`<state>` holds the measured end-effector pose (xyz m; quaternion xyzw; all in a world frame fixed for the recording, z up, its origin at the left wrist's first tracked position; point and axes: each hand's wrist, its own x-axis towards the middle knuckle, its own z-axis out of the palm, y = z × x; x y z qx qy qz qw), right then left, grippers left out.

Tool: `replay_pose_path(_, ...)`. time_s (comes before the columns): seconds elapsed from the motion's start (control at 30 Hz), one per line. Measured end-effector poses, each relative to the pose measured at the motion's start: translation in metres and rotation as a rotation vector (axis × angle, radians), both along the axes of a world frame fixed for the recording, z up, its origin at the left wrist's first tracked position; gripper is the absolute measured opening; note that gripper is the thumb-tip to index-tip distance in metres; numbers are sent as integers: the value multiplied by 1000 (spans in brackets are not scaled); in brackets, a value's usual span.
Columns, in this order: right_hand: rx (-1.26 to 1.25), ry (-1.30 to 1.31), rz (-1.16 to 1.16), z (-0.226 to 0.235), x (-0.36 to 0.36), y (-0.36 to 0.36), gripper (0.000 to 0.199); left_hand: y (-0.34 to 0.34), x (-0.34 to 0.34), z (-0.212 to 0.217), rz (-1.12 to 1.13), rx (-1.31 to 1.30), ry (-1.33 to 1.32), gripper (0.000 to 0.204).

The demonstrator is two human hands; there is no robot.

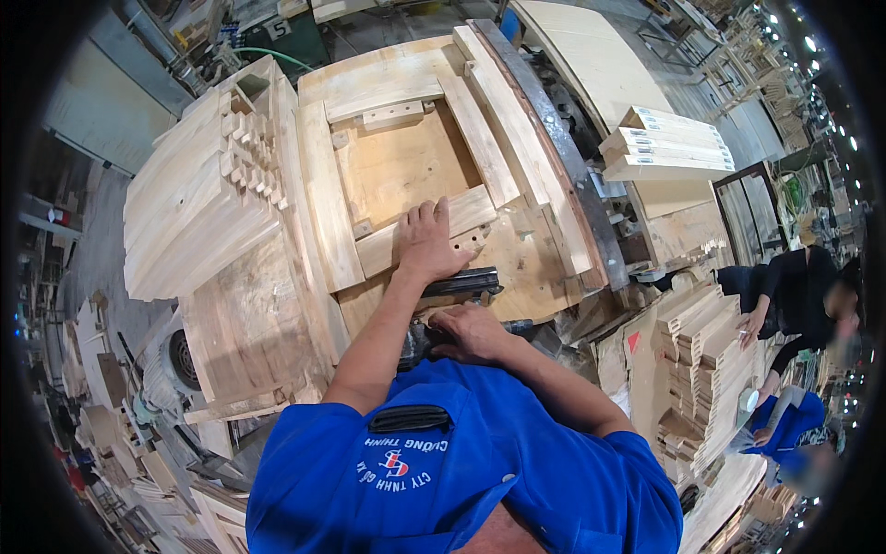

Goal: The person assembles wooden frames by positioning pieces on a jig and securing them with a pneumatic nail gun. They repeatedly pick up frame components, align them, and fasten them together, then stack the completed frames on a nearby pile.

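A rectangular wooden frame [323,175] lies on a plywood-topped bench in front of me. My left hand [427,244] rests on its near rail [472,212], fingers stretched out and lying flat on the wood. Beside those fingers is a small wood block with dark holes [469,242]; a similar block [392,114] sits against the inside of the far rail. Closer to my body is a black metal bar [461,282]. Just below it, my right hand [471,332] has its fingers curled round a dark part, mostly hidden by the hand, whose kind I cannot make out.
Stacked pale boards [198,198] stand at the left. Long wood strips [521,138] and a dark metal beam [563,138] border the bench's right side. Farther right are a smaller stack of wood pieces [669,143], piled slats [701,369] and two people at work [789,295].
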<state>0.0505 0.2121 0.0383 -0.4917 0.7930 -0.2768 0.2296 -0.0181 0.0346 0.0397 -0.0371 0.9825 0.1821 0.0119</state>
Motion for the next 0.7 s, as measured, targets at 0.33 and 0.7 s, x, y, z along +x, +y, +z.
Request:
replay_pose_path(0.33, 46, -9, -27, 0, 1, -1, 52, 1, 1, 3, -1, -12, 4, 111)
replay_pose_path(0.7, 54, 13, -41, -10, 2, 1, 57, 1, 1, 1, 19, -33, 19, 109)
